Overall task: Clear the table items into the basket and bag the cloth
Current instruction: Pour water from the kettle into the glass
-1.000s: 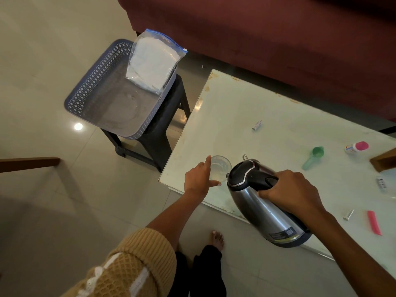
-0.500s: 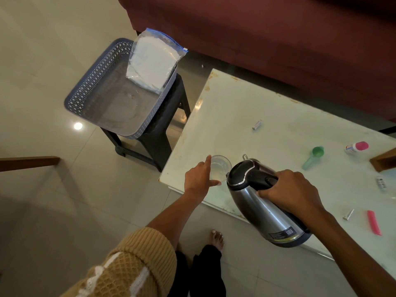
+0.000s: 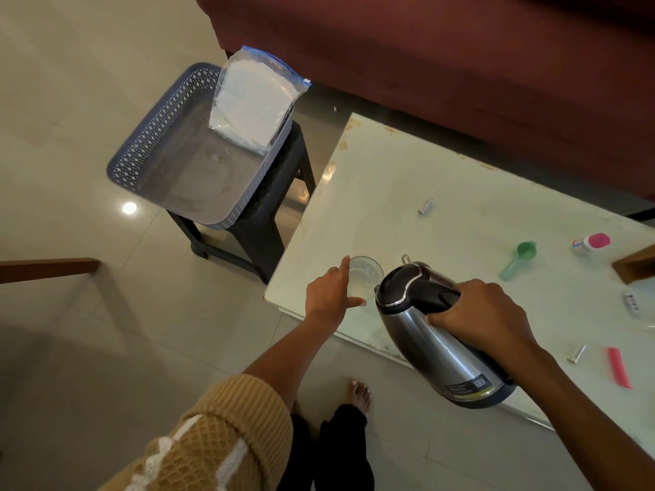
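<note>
- Kettle (image 3: 439,352): steel body, black lid and handle, tilted above the near edge of the table (image 3: 390,171), its top just beside the glass (image 3: 367,274).
- The right hand (image 3: 485,313) is wrapped round the kettle's handle. That is the right place to hold it, since the polished wall looks slippery.
- It is likely the heaviest item here. How much water it holds is hidden under the closed lid.
- The left hand (image 3: 331,295) holds the glass between its raised forefinger and its thumb. The glass is thin, clear and breakable, so it is best held round the wall.
- The cloth seems already bagged: a zip bag (image 3: 253,101) with white contents leans in the basket (image 3: 141,161) on a dark stool (image 3: 280,193) beside the table.
- Whether anything is pouring, or how full the glass is, cannot be made out.
- The green scoop (image 3: 517,260), the pink-capped bottle (image 3: 590,242) and the pink strip (image 3: 619,372) lie well apart. The other small pieces are too tiny to identify, and the table's right side is cut off.
</note>
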